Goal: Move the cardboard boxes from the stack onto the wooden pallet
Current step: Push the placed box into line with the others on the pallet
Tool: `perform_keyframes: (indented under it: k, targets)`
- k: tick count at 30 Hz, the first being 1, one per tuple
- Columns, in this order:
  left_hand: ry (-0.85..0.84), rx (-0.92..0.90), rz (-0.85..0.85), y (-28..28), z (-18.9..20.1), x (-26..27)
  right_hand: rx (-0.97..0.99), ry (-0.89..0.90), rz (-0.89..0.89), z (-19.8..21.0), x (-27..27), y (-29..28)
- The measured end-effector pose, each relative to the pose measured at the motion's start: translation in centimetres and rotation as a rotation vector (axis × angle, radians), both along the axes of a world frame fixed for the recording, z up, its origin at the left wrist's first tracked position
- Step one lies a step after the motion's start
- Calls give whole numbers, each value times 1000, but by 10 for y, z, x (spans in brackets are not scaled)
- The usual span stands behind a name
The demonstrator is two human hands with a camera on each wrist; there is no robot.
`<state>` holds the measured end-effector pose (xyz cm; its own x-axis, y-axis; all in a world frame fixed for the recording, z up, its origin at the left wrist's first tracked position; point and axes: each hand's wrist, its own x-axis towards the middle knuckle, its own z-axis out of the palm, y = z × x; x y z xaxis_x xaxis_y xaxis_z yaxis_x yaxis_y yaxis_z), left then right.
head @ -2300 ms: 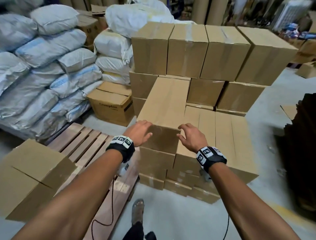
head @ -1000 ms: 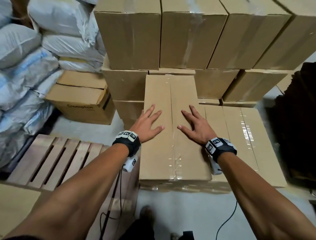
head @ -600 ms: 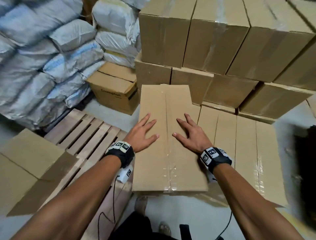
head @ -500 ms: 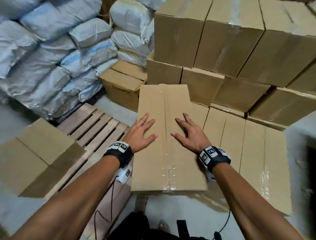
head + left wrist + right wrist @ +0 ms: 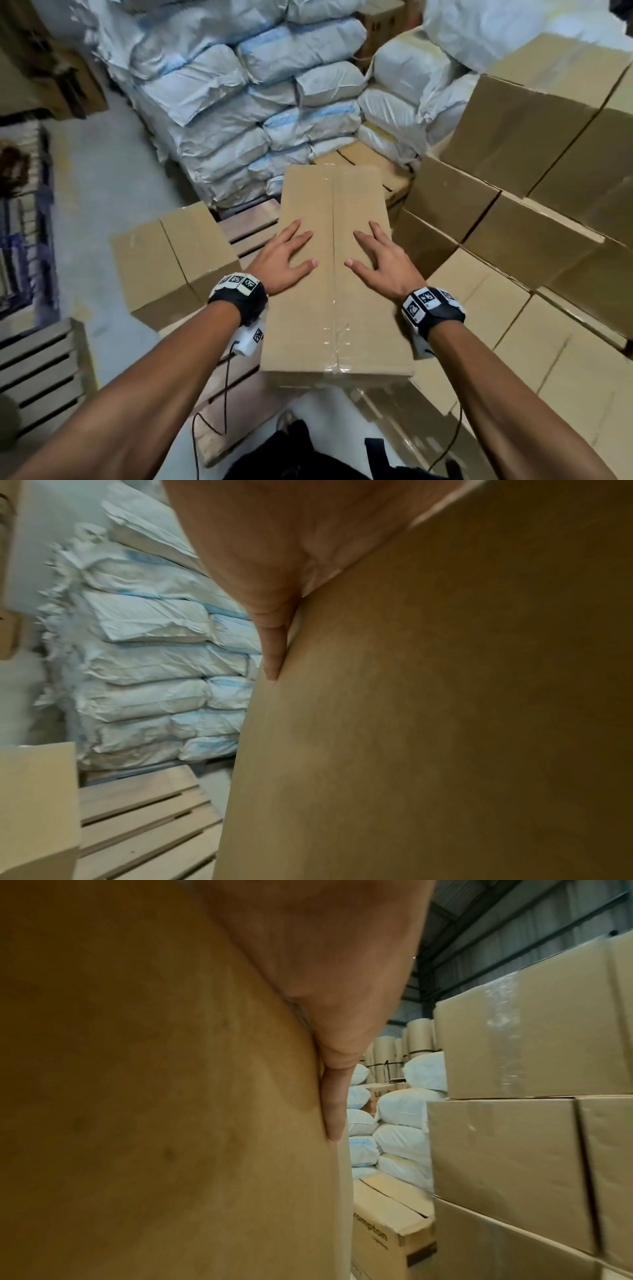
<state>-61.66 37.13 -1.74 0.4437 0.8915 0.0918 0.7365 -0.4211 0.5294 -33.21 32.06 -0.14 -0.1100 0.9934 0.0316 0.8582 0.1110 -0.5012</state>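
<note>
A long taped cardboard box [image 5: 334, 274] is held up between my hands, its far end over the wooden pallet [image 5: 250, 222]. My left hand [image 5: 286, 260] lies flat on the box's left top edge with fingers spread and straight. My right hand [image 5: 380, 265] lies the same way on the right edge. In the left wrist view the left hand [image 5: 274, 561] presses the box's side [image 5: 445, 723], above the pallet slats [image 5: 137, 818]. The right wrist view shows the right hand [image 5: 325, 961] against the other side [image 5: 154, 1096]. The box stack [image 5: 513, 240] stands to the right.
Another cardboard box [image 5: 171, 260] sits on the pallet's left part. Stacked white sacks [image 5: 239, 102] rise behind the pallet. A printed carton [image 5: 387, 1226] stands between sacks and stack. A second slatted pallet [image 5: 37, 370] lies at the lower left on the grey floor.
The box has come off the stack and swung left with both hands on it, now over the pallet. The stack has shifted to the right of the view.
</note>
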Motion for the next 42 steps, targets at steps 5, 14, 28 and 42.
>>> perform_keyframes:
  k: [5, 14, 28, 42]
  targets:
    - [-19, 5, 98, 57, -4, -40, -7, -1, 85, 0, -36, 81]
    - [-40, -24, 202, 153, -18, -94, -35, -31, 194, -11, -88, 216]
    - [-49, -75, 345, 385, -80, -125, -105, -49, 335, -73, -126, 487]
    - [-22, -249, 425, 537, -200, -180, -230, -44, 508, -187, -191, 684]
